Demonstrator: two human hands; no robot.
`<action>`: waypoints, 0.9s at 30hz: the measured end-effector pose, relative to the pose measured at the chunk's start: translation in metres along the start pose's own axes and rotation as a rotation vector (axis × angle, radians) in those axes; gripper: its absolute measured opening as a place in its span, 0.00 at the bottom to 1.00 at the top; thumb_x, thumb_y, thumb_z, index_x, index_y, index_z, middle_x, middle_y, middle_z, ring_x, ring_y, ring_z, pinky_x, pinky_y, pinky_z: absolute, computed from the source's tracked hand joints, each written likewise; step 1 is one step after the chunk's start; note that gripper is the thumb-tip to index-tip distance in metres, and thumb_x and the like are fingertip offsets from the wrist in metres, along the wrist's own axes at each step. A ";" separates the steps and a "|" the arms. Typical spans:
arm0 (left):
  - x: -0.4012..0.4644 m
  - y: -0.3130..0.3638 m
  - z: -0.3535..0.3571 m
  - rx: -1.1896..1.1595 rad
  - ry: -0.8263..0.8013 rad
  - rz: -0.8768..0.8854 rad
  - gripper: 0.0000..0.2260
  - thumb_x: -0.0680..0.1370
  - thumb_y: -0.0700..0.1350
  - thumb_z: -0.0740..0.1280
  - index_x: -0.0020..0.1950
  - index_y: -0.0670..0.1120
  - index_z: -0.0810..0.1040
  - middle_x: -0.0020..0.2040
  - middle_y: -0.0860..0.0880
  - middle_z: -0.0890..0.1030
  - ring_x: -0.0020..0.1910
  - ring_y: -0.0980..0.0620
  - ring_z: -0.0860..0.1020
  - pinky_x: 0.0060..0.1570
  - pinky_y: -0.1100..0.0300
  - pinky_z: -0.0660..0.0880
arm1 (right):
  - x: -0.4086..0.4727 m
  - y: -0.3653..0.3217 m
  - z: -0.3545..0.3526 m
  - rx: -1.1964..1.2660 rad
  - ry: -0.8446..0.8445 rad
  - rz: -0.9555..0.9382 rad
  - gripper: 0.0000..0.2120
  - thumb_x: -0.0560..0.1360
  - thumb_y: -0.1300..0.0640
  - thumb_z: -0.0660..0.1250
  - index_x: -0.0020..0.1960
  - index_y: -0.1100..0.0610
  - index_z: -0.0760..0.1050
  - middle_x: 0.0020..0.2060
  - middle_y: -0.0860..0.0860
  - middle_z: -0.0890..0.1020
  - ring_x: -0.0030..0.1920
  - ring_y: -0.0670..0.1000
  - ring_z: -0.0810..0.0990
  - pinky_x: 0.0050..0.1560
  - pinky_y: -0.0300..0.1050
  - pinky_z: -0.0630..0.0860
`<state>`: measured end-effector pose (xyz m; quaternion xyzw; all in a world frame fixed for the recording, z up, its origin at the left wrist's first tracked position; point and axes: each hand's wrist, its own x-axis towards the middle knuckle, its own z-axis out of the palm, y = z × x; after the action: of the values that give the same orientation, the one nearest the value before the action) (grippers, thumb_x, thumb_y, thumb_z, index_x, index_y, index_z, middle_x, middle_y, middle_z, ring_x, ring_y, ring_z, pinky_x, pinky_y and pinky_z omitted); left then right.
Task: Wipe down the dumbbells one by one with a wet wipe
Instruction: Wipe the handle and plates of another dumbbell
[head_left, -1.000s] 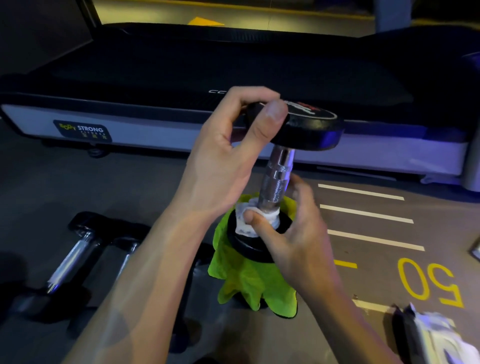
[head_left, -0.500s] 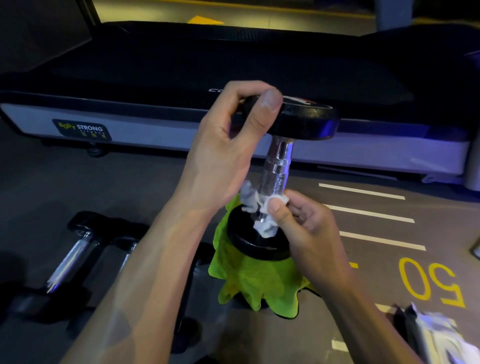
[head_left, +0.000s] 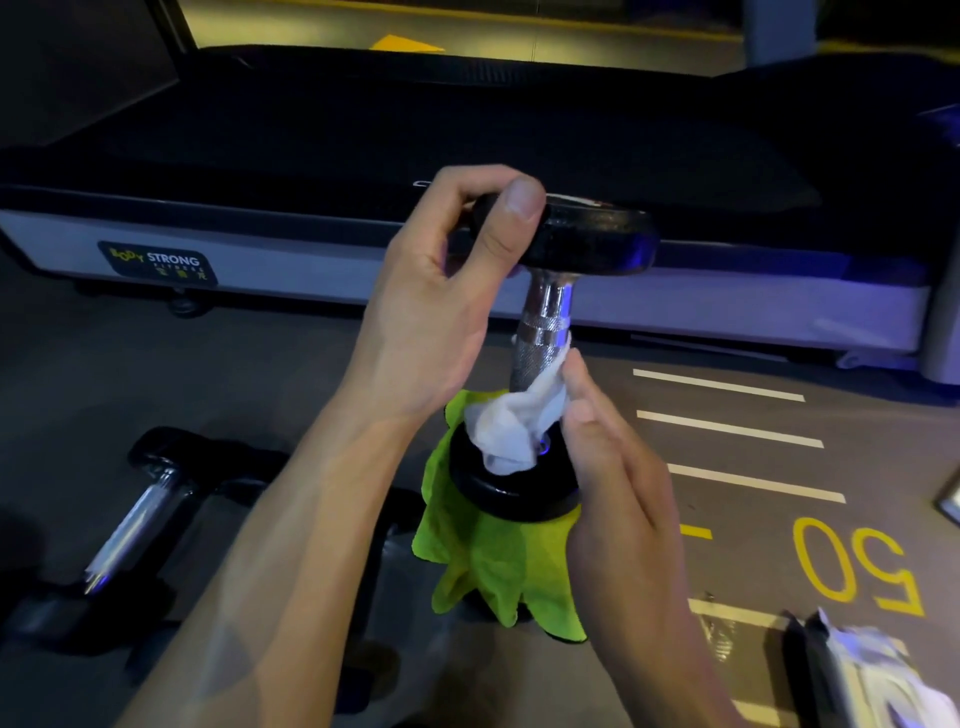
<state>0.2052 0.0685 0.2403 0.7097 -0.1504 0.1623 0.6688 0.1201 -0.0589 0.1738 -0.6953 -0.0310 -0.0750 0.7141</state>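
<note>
— While you are looking down over your forearms, what is lying nearest to you?

— At the lower right edge a wet wipe packet (head_left: 867, 675) is sitting on the gym floor (head_left: 727, 322), just beside the yellow "50" marking (head_left: 857, 566). At the lower left, spare dumbbells (head_left: 140, 514) are lying on their sides, chrome handles pointing toward you.

— And where is the dumbbell you are cleaning?

— You are keeping the dumbbell (head_left: 543, 332) upright in the middle, leaning slightly. Its lower black head is resting on a lime green cloth (head_left: 493, 571) that is hanging down beneath it.

— What is your right hand doing?

— Your right hand (head_left: 618, 499) is pinching a crumpled white wet wipe (head_left: 514, 421) between thumb and fingers, pressing it against the lower part of the knurled chrome handle, where the handle is meeting the lower head.

— And your left hand?

— Your left hand (head_left: 441, 306) is clasping the rim of the upper black head, thumb curling over the near edge and fingers wrapping over the top.

— What is standing beyond it?

— Behind the dumbbell a treadmill (head_left: 467, 130) is stretching across the view, its side rail carrying a "Body Strong" label (head_left: 158, 262). White lines (head_left: 727, 410) are running across the floor to the right of your hands.
</note>
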 end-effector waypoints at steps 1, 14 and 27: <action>0.000 0.000 0.000 -0.002 -0.001 0.002 0.06 0.85 0.48 0.63 0.58 0.49 0.78 0.50 0.50 0.81 0.50 0.56 0.79 0.52 0.64 0.77 | -0.001 0.001 0.001 0.085 0.021 0.037 0.23 0.80 0.51 0.58 0.74 0.50 0.73 0.71 0.40 0.76 0.73 0.38 0.69 0.78 0.50 0.63; 0.006 -0.003 0.001 -0.002 0.015 -0.012 0.07 0.85 0.51 0.63 0.56 0.50 0.79 0.54 0.40 0.82 0.53 0.41 0.81 0.54 0.50 0.82 | 0.067 0.005 -0.012 -0.161 -0.280 0.094 0.21 0.82 0.40 0.59 0.59 0.58 0.77 0.53 0.54 0.86 0.57 0.57 0.84 0.64 0.59 0.77; 0.003 0.000 0.003 -0.012 0.012 -0.013 0.09 0.83 0.54 0.64 0.57 0.51 0.79 0.52 0.50 0.82 0.53 0.49 0.82 0.52 0.58 0.79 | 0.070 0.004 -0.015 -0.327 -0.216 -0.095 0.15 0.80 0.43 0.63 0.58 0.52 0.77 0.47 0.46 0.86 0.49 0.44 0.84 0.54 0.52 0.79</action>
<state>0.2076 0.0657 0.2415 0.7055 -0.1430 0.1613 0.6751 0.1890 -0.0787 0.1803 -0.8037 -0.1277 -0.0376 0.5800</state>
